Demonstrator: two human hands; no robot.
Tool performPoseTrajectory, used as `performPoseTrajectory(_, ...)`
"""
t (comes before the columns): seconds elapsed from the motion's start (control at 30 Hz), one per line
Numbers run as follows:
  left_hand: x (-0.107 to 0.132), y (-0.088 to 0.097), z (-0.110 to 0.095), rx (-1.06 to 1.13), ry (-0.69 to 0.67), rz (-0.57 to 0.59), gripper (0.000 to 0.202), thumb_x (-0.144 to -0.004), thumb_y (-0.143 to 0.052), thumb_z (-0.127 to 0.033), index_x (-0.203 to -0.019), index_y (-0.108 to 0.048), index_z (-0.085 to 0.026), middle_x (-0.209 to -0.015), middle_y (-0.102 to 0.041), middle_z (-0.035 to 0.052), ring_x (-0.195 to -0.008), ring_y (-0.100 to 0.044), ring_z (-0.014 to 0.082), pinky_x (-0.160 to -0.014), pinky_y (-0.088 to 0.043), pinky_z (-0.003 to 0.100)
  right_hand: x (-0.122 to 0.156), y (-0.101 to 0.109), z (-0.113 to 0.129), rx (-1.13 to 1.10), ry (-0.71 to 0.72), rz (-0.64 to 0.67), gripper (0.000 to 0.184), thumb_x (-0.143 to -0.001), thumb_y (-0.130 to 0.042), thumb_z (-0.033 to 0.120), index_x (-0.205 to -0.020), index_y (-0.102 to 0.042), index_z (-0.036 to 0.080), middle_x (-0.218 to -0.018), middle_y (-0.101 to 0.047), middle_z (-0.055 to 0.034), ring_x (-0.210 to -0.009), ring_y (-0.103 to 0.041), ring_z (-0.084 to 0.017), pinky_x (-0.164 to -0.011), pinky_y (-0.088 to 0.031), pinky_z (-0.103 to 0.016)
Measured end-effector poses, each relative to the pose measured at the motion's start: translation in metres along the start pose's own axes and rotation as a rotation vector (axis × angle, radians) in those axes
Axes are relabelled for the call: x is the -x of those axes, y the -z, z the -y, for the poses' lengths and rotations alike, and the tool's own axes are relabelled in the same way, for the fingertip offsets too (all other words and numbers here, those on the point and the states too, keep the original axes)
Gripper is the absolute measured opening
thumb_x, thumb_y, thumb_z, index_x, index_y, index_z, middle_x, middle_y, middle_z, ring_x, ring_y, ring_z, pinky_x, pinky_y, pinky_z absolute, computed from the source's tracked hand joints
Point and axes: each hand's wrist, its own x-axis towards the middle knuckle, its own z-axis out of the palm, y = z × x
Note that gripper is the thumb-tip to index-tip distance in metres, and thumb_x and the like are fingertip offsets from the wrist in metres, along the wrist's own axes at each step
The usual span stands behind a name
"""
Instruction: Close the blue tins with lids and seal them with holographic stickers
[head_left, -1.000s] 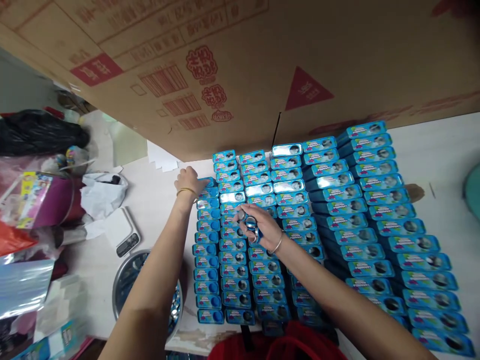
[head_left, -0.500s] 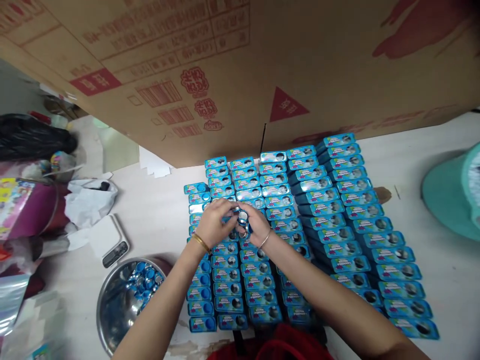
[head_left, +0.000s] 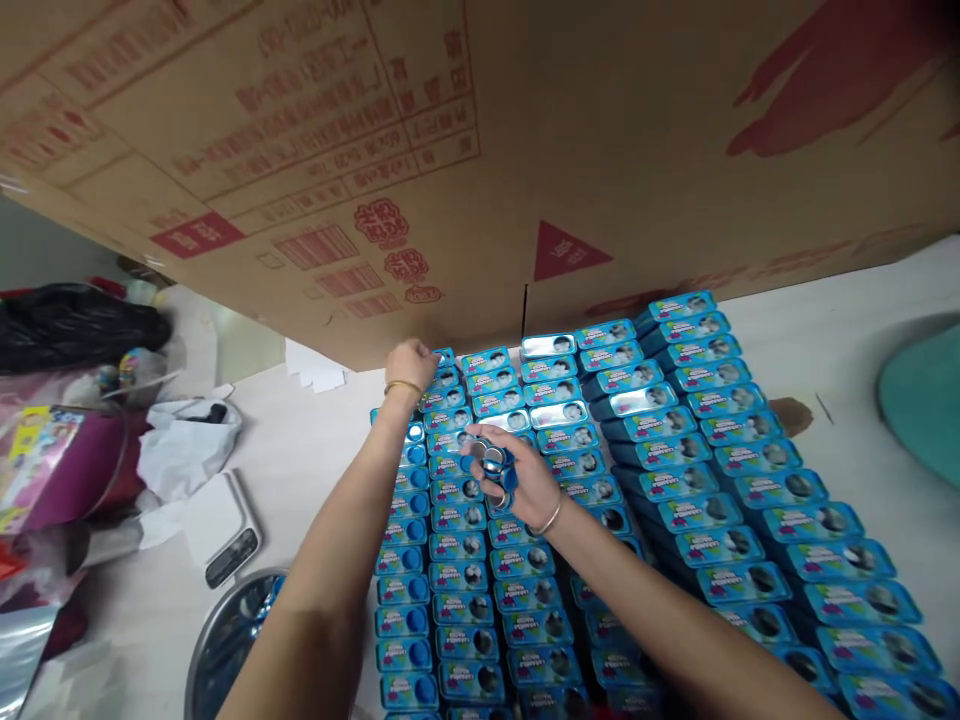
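Observation:
Rows of blue printed rectangular tins (head_left: 525, 560) stand on end, most showing a round hole or disc at one side of the top. My left hand (head_left: 411, 366) reaches to the far end of a left-hand row. Its fingers are closed together over the top of a tin (head_left: 444, 357), hiding whatever is between them. Over the middle rows, my right hand (head_left: 529, 480) is turned palm up and curled around several small round metal caps (head_left: 493, 462), silver and blue.
A large cardboard box (head_left: 495, 200) walls off the back. To the left are a steel bowl (head_left: 214, 640), partly behind my left forearm, a white scale (head_left: 221, 525) and a white plastic bag (head_left: 187, 440). A teal bucket (head_left: 922, 400) is at the right.
My left hand has left my right hand and moved forward and left to the far tin. My right hand has opened a little, still with the caps. The camera view has shifted.

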Motion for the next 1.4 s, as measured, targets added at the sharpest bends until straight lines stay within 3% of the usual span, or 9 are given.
performPoseTrajectory(0.2, -0.033, 0.003, -0.014, -0.300, 0.072, 0.318, 0.031, -0.070, -0.069, -0.048, -0.062, -0.063, -0.019, -0.066, -0.067, 0.0093, -0.073, -0.065, 0.0235, -0.068, -0.046, 0.030, -0.005, 0.009, 0.007, 0.013, 0.017, 0.025, 0.029, -0.078, -0.066, 0.039, -0.096, -0.061, 0.017, -0.079, -0.065, -0.0032, -0.048, -0.049, -0.009, -0.030, -0.027, -0.015)
performPoseTrajectory(0.33, -0.033, 0.004, -0.018, -0.414, 0.079, 0.299, 0.035, -0.068, -0.070, -0.053, -0.065, -0.063, -0.019, -0.077, -0.069, 0.0116, -0.081, -0.066, 0.0267, -0.072, -0.047, 0.032, -0.006, 0.007, 0.014, 0.012, 0.016, 0.002, 0.032, -0.080, -0.066, 0.045, -0.095, -0.062, 0.017, -0.071, -0.060, -0.0002, -0.048, -0.048, -0.009, -0.031, -0.028, -0.015)
performPoseTrajectory(0.5, 0.031, 0.008, -0.023, -0.171, -0.238, 0.106, 0.020, -0.082, -0.059, -0.039, -0.081, -0.065, -0.020, -0.076, -0.065, 0.0069, -0.079, -0.062, 0.0219, -0.072, -0.046, 0.031, -0.005, 0.004, 0.020, 0.014, 0.030, -0.046, 0.038, -0.080, -0.065, 0.054, -0.093, -0.060, 0.018, -0.064, -0.055, 0.0025, -0.047, -0.049, -0.009, -0.030, -0.028, -0.015)
performPoseTrajectory(0.63, 0.105, 0.011, -0.023, 0.254, -0.695, 0.305, 0.020, -0.081, -0.061, -0.034, -0.098, -0.062, -0.022, -0.085, -0.060, 0.0026, -0.081, -0.056, 0.0161, -0.075, -0.047, 0.029, -0.007, 0.004, 0.016, 0.024, 0.054, -0.103, 0.042, -0.078, -0.065, 0.059, -0.082, -0.059, 0.018, -0.057, -0.050, 0.0047, -0.042, -0.045, -0.008, -0.029, -0.027, -0.016)
performPoseTrajectory(0.77, 0.137, 0.011, -0.022, 0.324, -0.727, 0.340, 0.012, -0.083, -0.061, -0.030, -0.078, -0.057, -0.020, -0.081, -0.056, 0.0029, -0.077, -0.052, 0.0152, -0.070, -0.045, 0.028, -0.011, 0.003, 0.009, 0.037, 0.084, -0.138, 0.044, -0.076, -0.066, 0.059, -0.074, -0.057, 0.017, -0.060, -0.054, 0.0031, -0.040, -0.042, -0.006, -0.029, -0.028, -0.017)
performPoseTrajectory(1.0, 0.083, 0.006, 0.005, 0.426, -0.465, 0.053, 0.016, -0.082, -0.061, -0.035, -0.079, -0.054, -0.020, -0.075, -0.055, -0.0005, -0.066, -0.050, 0.0123, -0.062, -0.042, 0.025, -0.011, 0.001, 0.016, 0.113, 0.177, -0.070, 0.038, -0.071, -0.073, 0.050, -0.087, -0.060, 0.019, -0.072, -0.060, 0.0011, -0.046, -0.050, -0.008, -0.029, -0.028, -0.016)
performPoseTrajectory(1.13, 0.050, -0.006, 0.020, 0.223, -0.532, -0.074, 0.012, -0.086, -0.053, -0.029, -0.079, -0.057, -0.020, -0.083, -0.061, 0.0032, -0.079, -0.056, 0.0160, -0.076, -0.046, 0.030, -0.010, 0.003, 0.020, 0.192, 0.188, -0.106, 0.041, -0.066, -0.076, 0.052, -0.082, -0.060, 0.018, -0.072, -0.059, 0.0016, -0.043, -0.047, -0.007, -0.028, -0.026, -0.016)
performPoseTrajectory(1.27, 0.047, -0.013, 0.027, 0.105, -0.614, -0.016, 0.017, -0.090, -0.047, -0.029, -0.088, -0.062, -0.021, -0.099, -0.064, 0.0064, -0.098, -0.059, 0.0190, -0.091, -0.044, 0.034, -0.007, 0.009, 0.020, 0.162, 0.162, -0.100, 0.040, -0.066, -0.076, 0.051, -0.081, -0.059, 0.018, -0.071, -0.059, 0.0014, -0.042, -0.046, -0.006, -0.029, -0.026, -0.015)
performPoseTrajectory(1.4, 0.051, -0.013, 0.021, 0.022, -0.431, -0.176, 0.026, -0.088, -0.052, -0.036, -0.108, -0.060, -0.022, -0.118, -0.059, 0.0097, -0.114, -0.053, 0.0247, -0.099, -0.039, 0.042, -0.002, 0.013, 0.017, 0.140, 0.139, -0.065, 0.036, -0.070, -0.075, 0.047, -0.085, -0.060, 0.018, -0.073, -0.059, 0.0009, -0.043, -0.047, -0.007, -0.030, -0.027, -0.016)
